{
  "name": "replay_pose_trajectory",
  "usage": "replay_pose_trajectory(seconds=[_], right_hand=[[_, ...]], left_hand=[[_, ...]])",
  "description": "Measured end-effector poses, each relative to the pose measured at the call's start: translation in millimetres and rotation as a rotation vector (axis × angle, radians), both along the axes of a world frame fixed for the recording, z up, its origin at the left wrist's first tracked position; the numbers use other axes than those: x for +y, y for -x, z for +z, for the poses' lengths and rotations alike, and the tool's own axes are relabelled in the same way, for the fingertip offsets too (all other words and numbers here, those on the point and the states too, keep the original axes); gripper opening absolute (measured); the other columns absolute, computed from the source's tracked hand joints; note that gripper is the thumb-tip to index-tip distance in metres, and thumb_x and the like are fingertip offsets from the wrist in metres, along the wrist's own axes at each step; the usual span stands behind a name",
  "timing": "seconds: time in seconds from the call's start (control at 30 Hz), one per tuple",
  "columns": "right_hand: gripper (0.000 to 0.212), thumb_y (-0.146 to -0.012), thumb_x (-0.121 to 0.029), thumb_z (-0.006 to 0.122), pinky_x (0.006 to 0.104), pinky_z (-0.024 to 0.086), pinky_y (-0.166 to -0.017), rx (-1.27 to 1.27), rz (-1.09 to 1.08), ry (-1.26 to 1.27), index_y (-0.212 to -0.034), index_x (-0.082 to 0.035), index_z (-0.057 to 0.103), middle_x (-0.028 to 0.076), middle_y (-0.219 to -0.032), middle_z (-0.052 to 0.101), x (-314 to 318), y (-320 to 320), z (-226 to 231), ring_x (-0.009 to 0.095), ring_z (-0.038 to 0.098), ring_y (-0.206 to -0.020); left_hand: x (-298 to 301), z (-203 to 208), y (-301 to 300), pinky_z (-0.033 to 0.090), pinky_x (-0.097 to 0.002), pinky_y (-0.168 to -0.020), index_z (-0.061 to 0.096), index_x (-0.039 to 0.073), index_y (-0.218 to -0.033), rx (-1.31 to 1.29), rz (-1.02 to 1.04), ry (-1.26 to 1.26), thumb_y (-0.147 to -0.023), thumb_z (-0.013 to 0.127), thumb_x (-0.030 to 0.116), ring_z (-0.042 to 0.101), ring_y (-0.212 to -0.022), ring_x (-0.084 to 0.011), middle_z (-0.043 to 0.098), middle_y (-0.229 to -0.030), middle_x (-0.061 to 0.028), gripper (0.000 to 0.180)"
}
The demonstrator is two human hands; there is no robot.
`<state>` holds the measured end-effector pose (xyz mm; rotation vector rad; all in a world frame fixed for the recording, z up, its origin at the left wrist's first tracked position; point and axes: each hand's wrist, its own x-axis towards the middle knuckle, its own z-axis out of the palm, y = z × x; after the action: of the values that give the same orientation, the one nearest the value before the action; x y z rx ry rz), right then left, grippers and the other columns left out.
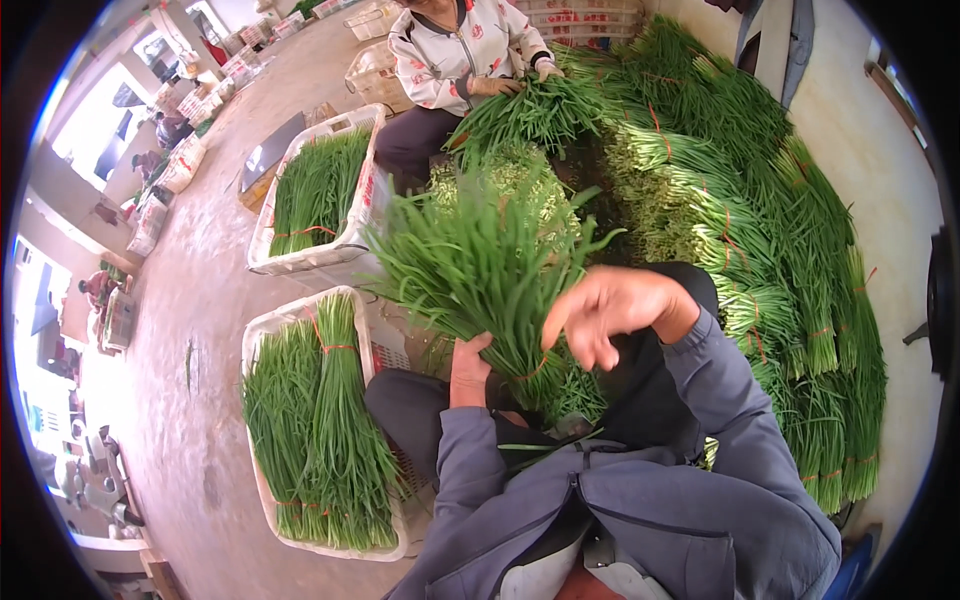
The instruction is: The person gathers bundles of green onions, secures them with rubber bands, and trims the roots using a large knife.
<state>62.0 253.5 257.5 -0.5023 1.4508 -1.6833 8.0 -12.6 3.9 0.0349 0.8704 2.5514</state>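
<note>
In front of my lap is a big bunch of green garlic chives, its leaf tips fanned away from me and blurred. My left hand is closed round its left side, low down. An orange-red band runs across the lower stalks. My right hand is just right of the bunch, slightly smeared, with its fingers bent and apart; I see nothing in it. Whether a fingertip touches the band I cannot tell. Loose chives lie beneath the bunch.
At left stand two white plastic crates of banded chives. A large heap of chive bundles rises along the right wall. Ahead sits a gloved co-worker handling chives. Other people and crates line the far left.
</note>
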Motion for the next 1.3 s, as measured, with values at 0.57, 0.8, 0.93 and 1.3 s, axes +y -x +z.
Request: replay_pose_trajectory(seconds=[0.57, 0.8, 0.93, 1.3], right_hand=[[0.086, -0.083, -0.041, 0.081, 0.0360, 0.046, -0.101, 0.072, -0.392, -0.213, -0.148, 0.000, 0.041, 0.014, -0.134, 0.060, -66.4, 30.0, -179.0, 0.022, 0.058, -0.118], [0.080, -0.081, -0.041, 0.083, 0.0355, 0.051, -0.092, 0.007, -0.339, -0.200, -0.143, -0.002, 0.049, 0.013, -0.117, 0.068, -74.2, 25.2, -178.0, 0.022, 0.065, -0.103], [0.076, -0.075, -0.046, 0.084, 0.0359, 0.052, -0.088, 0.059, -0.286, -0.479, -0.131, 0.000, 0.059, 0.017, -0.111, 0.070, -62.7, 27.3, -175.6, 0.026, 0.067, -0.098], [0.045, -0.084, -0.024, 0.078, 0.0400, 0.053, -0.067, 1.011, -0.642, -0.690, -0.120, -0.004, 0.058, 0.014, -0.091, 0.068, -125.5, 30.2, -145.5, 0.028, 0.066, -0.075]], left_hand=[[22.7, 35.1, 0.8, 0.045, -0.0466, -0.108, 0.042, 0.010, -0.148, -0.034, 0.248, -0.089, -0.100, 0.033, 0.068, 0.055, -0.126, -0.0304, 0.054, -0.143, -0.0094, 0.076], [-9.6, -14.7, 22.6, 0.049, -0.0460, -0.103, 0.052, 0.006, -0.139, -0.244, 0.061, 0.141, -0.104, 0.051, 0.045, 0.062, -0.118, -0.0296, 0.062, -0.132, -0.0117, 0.052], [8.2, -32.3, 26.4, 0.050, -0.0464, -0.101, 0.054, 0.001, -0.136, -0.352, 0.173, 0.171, -0.104, 0.047, 0.025, 0.063, -0.116, -0.0302, 0.063, -0.129, -0.0135, 0.040], [1.9, -25.8, 28.5, 0.058, -0.0385, -0.080, 0.062, -0.002, -0.120, -0.253, 0.428, 0.147, -0.091, 0.065, 0.004, 0.070, -0.093, -0.0244, 0.069, -0.111, -0.0108, 0.030]])
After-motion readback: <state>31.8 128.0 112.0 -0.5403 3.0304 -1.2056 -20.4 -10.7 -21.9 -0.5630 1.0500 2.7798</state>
